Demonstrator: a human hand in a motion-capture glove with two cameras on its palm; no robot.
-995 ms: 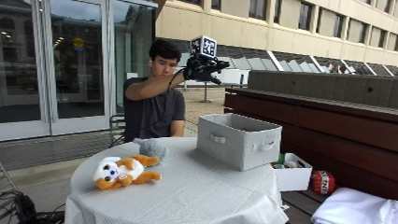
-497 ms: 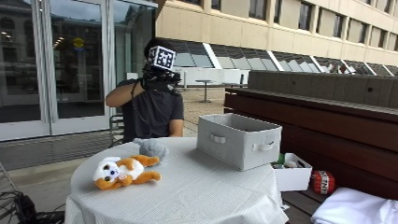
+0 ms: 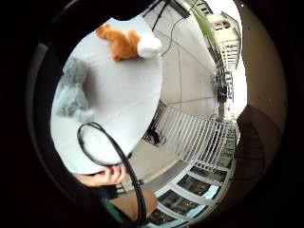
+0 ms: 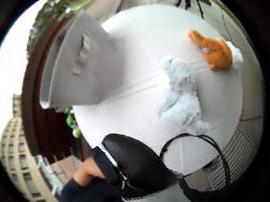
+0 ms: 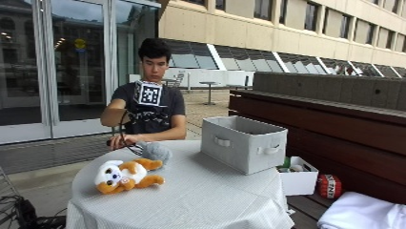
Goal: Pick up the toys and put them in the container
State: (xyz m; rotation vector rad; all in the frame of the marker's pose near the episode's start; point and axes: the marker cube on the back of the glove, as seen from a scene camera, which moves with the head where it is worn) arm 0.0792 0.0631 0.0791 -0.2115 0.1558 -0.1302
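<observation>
Lying on its side on the round table (image 5: pixel 209 200), the orange-and-white plush toy (image 5: pixel 126 174) is the nearest thing to my outside camera: soft pile fabric, a white face and belly, stubby orange limbs pointing toward the middle of the tabletop. Just behind it, almost touching its upper paw, I see the grey plush toy (image 5: pixel 156 152), a rounded fuzzy lump close to the table edge on the person's side. From the thumb-side palm camera the grey one shows as a pale, shaggy, sprawled shape with the orange one just beyond it on the cloth.

Well apart from both toys stands the container (image 5: pixel 244 149), a boxy grey fabric bin with straight walls, an open top and stitched loop handles on two sides; it sits upright on the far right part of the table, and neither toy is in it.

My gloved right hand (image 5: pixel 145 113) hangs in front of the person's chest, above the table edge and over the grey toy, touching nothing I can make out. I cannot tell how its fingers are set. The bare left hand (image 5: pixel 119 140) rests at the table's rim beside the grey toy.

A finely checked white cloth covers the table and drapes down in folds.
</observation>
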